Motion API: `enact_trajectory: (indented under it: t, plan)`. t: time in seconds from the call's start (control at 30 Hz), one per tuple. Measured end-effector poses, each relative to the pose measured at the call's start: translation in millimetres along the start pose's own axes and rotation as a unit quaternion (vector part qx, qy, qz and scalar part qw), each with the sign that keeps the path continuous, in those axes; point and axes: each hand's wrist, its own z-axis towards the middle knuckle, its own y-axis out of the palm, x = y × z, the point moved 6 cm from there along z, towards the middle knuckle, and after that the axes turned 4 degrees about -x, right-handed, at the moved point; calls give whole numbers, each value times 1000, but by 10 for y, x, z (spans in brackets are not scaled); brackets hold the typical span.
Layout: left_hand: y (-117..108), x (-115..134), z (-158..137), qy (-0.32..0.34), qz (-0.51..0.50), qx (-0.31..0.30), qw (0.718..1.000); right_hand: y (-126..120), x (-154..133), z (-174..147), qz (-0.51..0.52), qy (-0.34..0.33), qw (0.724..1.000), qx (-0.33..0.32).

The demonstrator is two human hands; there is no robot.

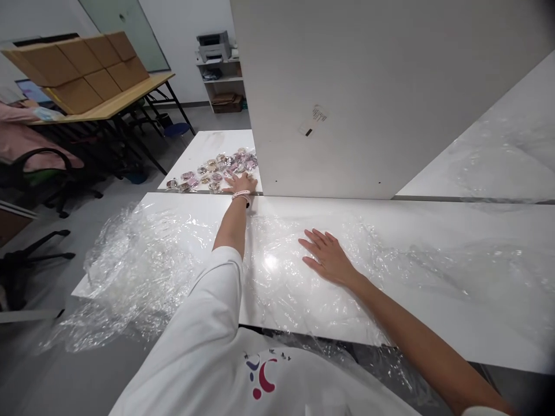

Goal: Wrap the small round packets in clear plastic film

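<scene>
My left hand [241, 182], with a pale band on its wrist, reaches to the far table. Its fingers are spread at the near right edge of a scatter of small clear-wrapped packets [211, 166] in pink, brown and gold; whether it touches any of them I cannot tell. On the near white table, my right hand [328, 257] is open, fingers apart, over a thin clear plastic sheet [286, 289]. A crumpled heap of clear plastic film [143, 271] lies at the table's left end and hangs over the edge.
A tall white panel [329, 104] stands behind the near table [433, 222]. More clear film [511, 277] lies to the right. At back left, cardboard boxes [82, 72] stand on a wooden table [117, 104], with a person in pink [30, 138] beside it. A printer [213, 46] sits on shelves.
</scene>
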Motion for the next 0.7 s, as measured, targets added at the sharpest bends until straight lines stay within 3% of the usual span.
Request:
enact_trajectory:
  t: [0.17, 0.33, 0.4, 0.47, 0.57, 0.63, 0.7]
  plan:
    - [-129, -181, -99, 101, -12, 57, 993, -17, -3, -1, 15, 5, 1000, -1]
    - [-579, -332, -304, 145, -43, 85, 985, -19, 0, 1, 24, 4, 1000, 3]
    - [-754, -283, -588, 175, -65, 107, 977, -13, 4, 3, 28, 5, 1000, 2]
    - [-787, -174, -1100, 238, -90, 110, 961, -3, 21, 4, 42, 14, 999, 6]
    - [-453, 52, -2228, 398, -141, 47, 905, 7, 112, 5, 86, 64, 993, 47]
    - [7, 131, -2928, 434, -106, -37, 894, 10, 204, 11, 126, 99, 983, 88]
    - [455, 151, -3418, 431, -52, -118, 893, -8, 300, 21, 180, 121, 968, 124]
